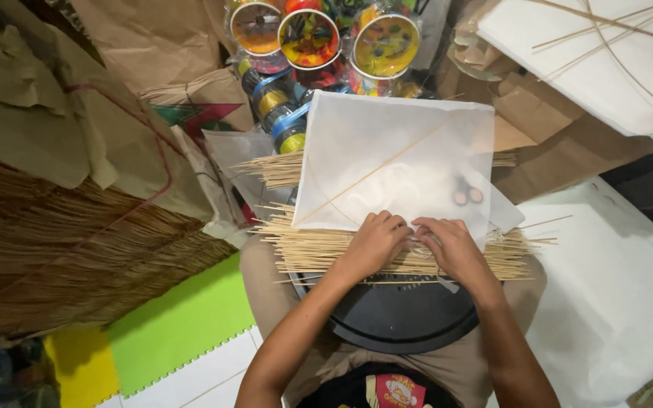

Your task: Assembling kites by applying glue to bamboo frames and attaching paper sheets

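Both hands, left (372,243) and right (451,245), press fingertips flat on the near corner of a white paper kite (394,159) lying over bamboo sticks (304,249) on a round black tray (398,313); featherlight, tear-prone, best held along its thin spine.

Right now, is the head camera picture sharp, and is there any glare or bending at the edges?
In the head view, the left hand and right hand on the white paper sheet are fairly sharp; the wide lens bends the edges, so the bundled sticks at left curve; the sheet is bright and slightly washed out; the shiny reels at top show glare; shadows are soft.
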